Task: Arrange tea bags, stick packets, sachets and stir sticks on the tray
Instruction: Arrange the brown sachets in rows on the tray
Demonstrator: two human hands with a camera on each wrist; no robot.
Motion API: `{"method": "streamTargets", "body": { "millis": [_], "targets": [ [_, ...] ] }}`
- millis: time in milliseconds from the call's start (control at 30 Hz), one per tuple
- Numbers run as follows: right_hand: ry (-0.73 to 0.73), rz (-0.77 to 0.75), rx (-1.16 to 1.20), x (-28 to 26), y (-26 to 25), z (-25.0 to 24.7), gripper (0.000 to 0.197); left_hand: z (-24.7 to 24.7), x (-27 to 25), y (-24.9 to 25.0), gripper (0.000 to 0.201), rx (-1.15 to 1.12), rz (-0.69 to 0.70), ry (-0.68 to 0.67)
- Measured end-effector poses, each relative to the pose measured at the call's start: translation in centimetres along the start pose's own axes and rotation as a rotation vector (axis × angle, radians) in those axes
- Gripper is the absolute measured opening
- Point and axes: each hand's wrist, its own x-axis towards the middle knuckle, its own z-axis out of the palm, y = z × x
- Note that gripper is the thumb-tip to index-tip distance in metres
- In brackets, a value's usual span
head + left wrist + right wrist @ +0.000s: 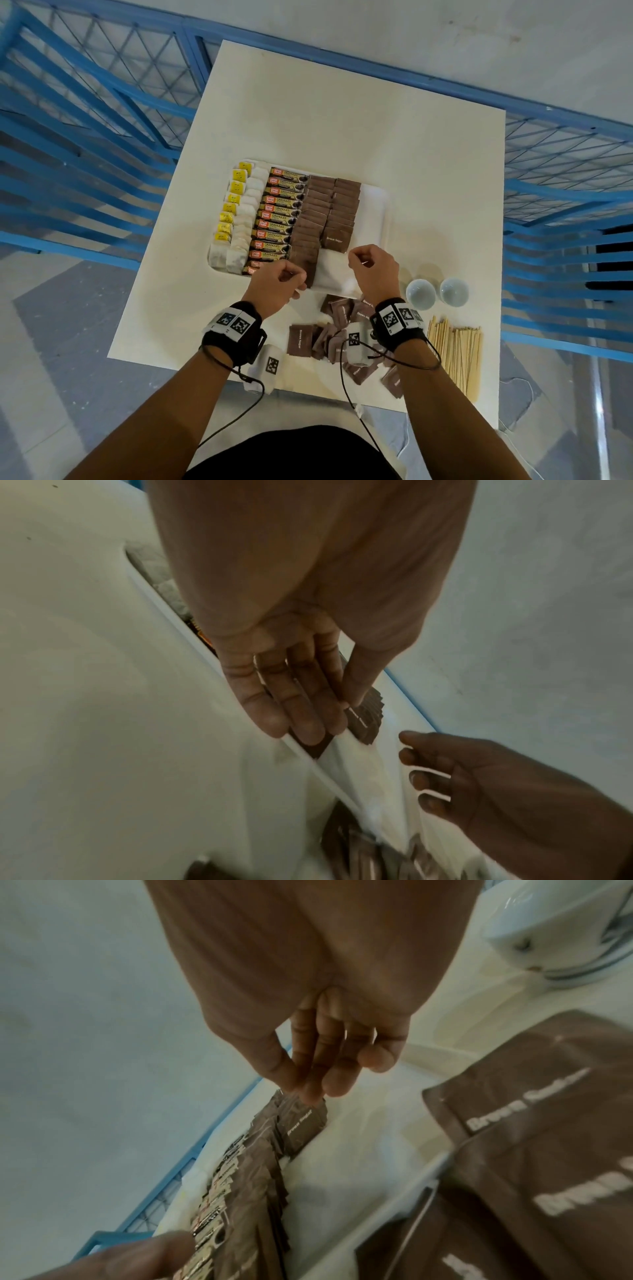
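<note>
A white tray holds columns of tea bags, granule stick packets and two columns of brown sugar sachets. My left hand is at the near end of the left sachet column and pinches a brown sachet between thumb and fingers, just over the tray rim. My right hand hovers at the near end of the right column. Its fingertips touch the top edge of the last sachet and hold nothing. Loose sachets and stir sticks lie on the table.
Two small pale bowls stand right of the tray. The tray's right strip and near right corner are bare. The white table is ringed by blue mesh railing. Its near edge is close to the loose sachets.
</note>
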Motion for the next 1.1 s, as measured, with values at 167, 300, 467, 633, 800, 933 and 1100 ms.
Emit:
{"method": "streamTargets", "body": {
  "millis": [167,300,467,633,800,933,1100],
  "targets": [
    [-0.229,-0.078,-0.075,-4.2,1.0,-1.0,0.015,0.8,-1.3,-2.5,0.027,0.323,0.099,-0.205],
    [-0.414,-0.126,-0.272,-7.7,2.5,-0.2,0.03,1.7,-2.0,-4.2,0.052,0.699,0.188,-0.331],
    [-0.473,-0.181,-0.591,-11.2,4.1,1.0,0.062,2.8,-2.9,-5.7,0.061,0.959,0.371,-0.309],
    [-0.429,-0.221,-0.661,-12.5,4.7,1.6,0.064,3.4,-3.2,-6.0,0.061,1.022,0.459,-0.277],
    [-0.385,-0.247,-0.643,-12.2,4.4,1.5,0.049,3.4,-3.4,-5.9,0.052,0.989,0.468,-0.256],
    [-0.395,-0.231,-0.575,-11.8,4.2,1.3,0.037,3.0,-3.6,-6.1,0.04,0.849,0.42,-0.252],
    [-0.414,-0.128,-0.458,-11.1,3.9,0.9,0.03,1.7,-3.8,-5.8,0.033,0.574,0.259,-0.258]
  ]
}}
